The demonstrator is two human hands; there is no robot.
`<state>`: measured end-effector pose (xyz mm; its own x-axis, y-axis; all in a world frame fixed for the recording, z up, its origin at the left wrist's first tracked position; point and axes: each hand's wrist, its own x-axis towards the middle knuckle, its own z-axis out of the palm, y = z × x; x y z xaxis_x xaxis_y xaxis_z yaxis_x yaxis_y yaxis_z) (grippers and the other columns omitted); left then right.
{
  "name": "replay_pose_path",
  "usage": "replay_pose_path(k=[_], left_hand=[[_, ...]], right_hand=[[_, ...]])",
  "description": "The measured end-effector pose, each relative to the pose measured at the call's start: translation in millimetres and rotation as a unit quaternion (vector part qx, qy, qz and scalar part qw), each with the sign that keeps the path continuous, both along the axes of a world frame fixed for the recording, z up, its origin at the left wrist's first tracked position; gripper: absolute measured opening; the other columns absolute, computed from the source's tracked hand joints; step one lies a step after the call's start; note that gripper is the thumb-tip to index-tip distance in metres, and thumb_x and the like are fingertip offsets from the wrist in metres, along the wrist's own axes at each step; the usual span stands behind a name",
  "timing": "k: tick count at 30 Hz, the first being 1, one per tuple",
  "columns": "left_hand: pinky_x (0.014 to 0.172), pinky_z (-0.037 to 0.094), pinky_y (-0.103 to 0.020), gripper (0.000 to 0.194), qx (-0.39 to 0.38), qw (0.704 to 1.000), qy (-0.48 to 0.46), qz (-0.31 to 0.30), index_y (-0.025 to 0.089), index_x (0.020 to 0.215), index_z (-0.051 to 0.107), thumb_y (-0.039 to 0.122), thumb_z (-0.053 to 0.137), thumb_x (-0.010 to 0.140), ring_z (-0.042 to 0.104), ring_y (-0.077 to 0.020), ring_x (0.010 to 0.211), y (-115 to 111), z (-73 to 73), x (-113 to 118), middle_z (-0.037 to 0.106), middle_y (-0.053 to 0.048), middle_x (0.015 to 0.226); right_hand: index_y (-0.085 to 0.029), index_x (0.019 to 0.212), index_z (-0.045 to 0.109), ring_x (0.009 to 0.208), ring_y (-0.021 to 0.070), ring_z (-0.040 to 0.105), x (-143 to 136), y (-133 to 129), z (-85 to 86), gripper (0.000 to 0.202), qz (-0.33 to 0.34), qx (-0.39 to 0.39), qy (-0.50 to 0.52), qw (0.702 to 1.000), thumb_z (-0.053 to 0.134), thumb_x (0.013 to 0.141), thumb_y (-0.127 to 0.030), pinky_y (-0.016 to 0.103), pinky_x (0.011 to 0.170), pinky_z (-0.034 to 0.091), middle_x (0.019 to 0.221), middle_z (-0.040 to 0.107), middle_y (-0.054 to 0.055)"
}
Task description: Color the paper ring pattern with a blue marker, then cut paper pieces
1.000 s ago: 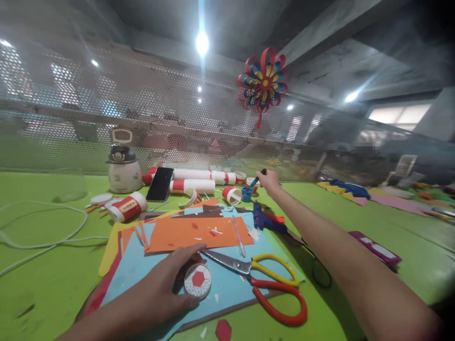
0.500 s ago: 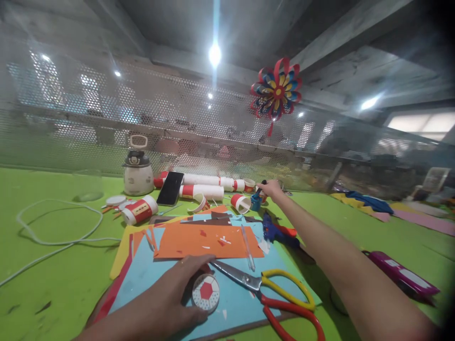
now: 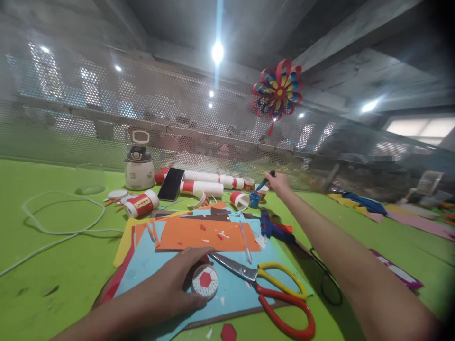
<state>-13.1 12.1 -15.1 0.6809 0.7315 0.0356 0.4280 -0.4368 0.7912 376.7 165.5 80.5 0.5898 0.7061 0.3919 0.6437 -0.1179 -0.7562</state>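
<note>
My left hand (image 3: 177, 284) curls round a small round piece (image 3: 205, 282) with a red hexagon and dotted white patches on top, over light blue paper (image 3: 142, 270). Farther off, my right hand (image 3: 279, 183) grips a dark, slim brush-like tool (image 3: 263, 182), its lower end at a small blue paint pot (image 3: 254, 200). Beside my left hand lie large scissors (image 3: 249, 273) with one yellow and one red handle. An orange sheet (image 3: 209, 235) with paper scraps and a clear pen (image 3: 246, 241) rests on the blue paper.
A blue glue gun (image 3: 272, 227) lies under my right forearm. Behind are white paper-cup tubes (image 3: 208, 189), a phone (image 3: 171, 184), a tipped cup (image 3: 142, 204) and a bottle (image 3: 139, 173). A white cable (image 3: 64, 232) loops left; a purple case (image 3: 398, 271) lies right.
My right hand has risen slightly, and the tool now shows tilted above the blue pot. My left hand still holds the round piece. The camera view has shifted; a red hexagon shows at the bottom.
</note>
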Motion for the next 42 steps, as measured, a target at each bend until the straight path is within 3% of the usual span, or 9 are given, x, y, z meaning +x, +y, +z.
replay_pose_path(k=[7, 13, 17, 20, 22, 24, 29, 37, 42], left_hand=[[0.109, 0.041, -0.044, 0.077, 0.013, 1.000, 0.005, -0.004, 0.025, 0.143, 0.045, 0.032, 0.072, 0.071, 0.051, -0.0306, 0.126, 2.4, -0.9, 0.6, 0.055, -0.009, 0.139], [0.107, 0.042, -0.044, 0.080, 0.027, 1.000, 0.008, -0.014, 0.022, 0.142, 0.045, 0.029, 0.074, 0.067, 0.054, -0.0312, 0.123, 3.9, 1.9, 3.0, 0.057, -0.010, 0.136], [0.107, 0.043, -0.044, 0.078, 0.029, 0.999, 0.006, -0.017, 0.023, 0.142, 0.044, 0.030, 0.073, 0.070, 0.053, -0.0303, 0.123, 3.8, 2.2, 1.2, 0.057, -0.011, 0.136], [0.107, 0.043, -0.043, 0.077, 0.031, 0.999, 0.009, -0.017, 0.022, 0.142, 0.044, 0.034, 0.073, 0.072, 0.053, -0.0304, 0.125, 3.4, 1.9, -0.9, 0.055, -0.012, 0.139], [0.108, 0.041, -0.043, 0.078, 0.034, 0.999, 0.012, -0.018, 0.021, 0.143, 0.043, 0.035, 0.073, 0.073, 0.052, -0.0302, 0.127, 3.6, 2.1, -1.7, 0.053, -0.012, 0.142], [0.109, 0.041, -0.042, 0.080, 0.032, 0.999, 0.014, -0.023, 0.022, 0.144, 0.042, 0.037, 0.074, 0.073, 0.051, -0.0299, 0.128, 4.0, 2.9, -1.7, 0.052, -0.012, 0.143], [0.104, 0.045, -0.040, 0.083, 0.017, 1.000, 0.013, -0.019, 0.020, 0.143, 0.043, 0.037, 0.078, 0.069, 0.055, -0.0292, 0.122, 3.6, 7.0, 0.8, 0.056, -0.011, 0.137], [0.099, 0.047, -0.041, 0.085, 0.015, 0.999, 0.039, -0.016, 0.020, 0.144, 0.040, 0.034, 0.078, 0.070, 0.058, -0.0290, 0.114, -0.9, 13.4, 2.9, 0.057, -0.011, 0.131], [0.100, 0.047, -0.043, 0.097, -0.011, 0.999, 0.042, -0.005, 0.021, 0.149, 0.032, 0.035, 0.081, 0.066, 0.054, -0.0308, 0.119, -3.4, 14.1, 2.5, 0.054, -0.012, 0.136]], right_hand=[[-0.016, 0.122, 0.059, 0.099, 0.0208, 0.065, -4.2, -19.6, -1.3, 0.033, 0.008, 0.079, 0.195, 0.978, 0.059, 0.095, -0.035, 0.041, 0.083, 0.056, 0.120, 0.063, 0.009], [-0.016, 0.120, 0.059, 0.093, 0.0189, 0.066, -30.1, -59.5, 5.3, 0.031, 0.080, 0.133, 0.317, 0.936, 0.059, 0.095, -0.034, 0.038, 0.077, 0.057, 0.114, 0.064, 0.008], [-0.014, 0.104, 0.062, 0.067, 0.0105, 0.062, -63.1, -98.8, 4.6, 0.022, 0.167, 0.145, 0.362, 0.906, 0.058, 0.096, -0.033, 0.025, 0.058, 0.053, 0.090, 0.065, 0.002], [-0.014, 0.078, 0.059, 0.043, 0.0047, 0.043, -93.5, -128.2, 0.2, 0.025, 0.240, 0.142, 0.382, 0.881, 0.058, 0.095, -0.032, 0.018, 0.042, 0.040, 0.058, 0.051, -0.007], [-0.015, 0.067, 0.058, 0.040, 0.0056, 0.039, -112.0, -145.6, -2.9, 0.030, 0.279, 0.141, 0.390, 0.866, 0.063, 0.090, -0.033, 0.019, 0.039, 0.038, 0.047, 0.045, -0.007], [-0.015, 0.068, 0.063, 0.042, 0.0069, 0.042, -126.6, -160.4, -5.9, 0.025, 0.307, 0.138, 0.390, 0.857, 0.070, 0.083, -0.034, 0.020, 0.040, 0.039, 0.047, 0.048, -0.005], [-0.014, 0.071, 0.071, 0.046, 0.0076, 0.047, -142.7, -185.0, -16.4, 0.020, 0.331, 0.109, 0.391, 0.852, 0.079, 0.072, -0.032, 0.020, 0.039, 0.042, 0.055, 0.057, -0.002], [-0.014, 0.067, 0.072, 0.045, 0.0073, 0.050, -144.4, -191.2, -32.9, 0.022, 0.349, 0.045, 0.412, 0.841, 0.079, 0.076, -0.033, 0.019, 0.040, 0.047, 0.051, 0.056, -0.002], [-0.017, 0.073, 0.075, 0.047, 0.0072, 0.053, -146.9, -193.6, -36.2, 0.022, 0.322, 0.012, 0.399, 0.859, 0.080, 0.074, -0.038, 0.018, 0.041, 0.047, 0.057, 0.060, -0.001]])
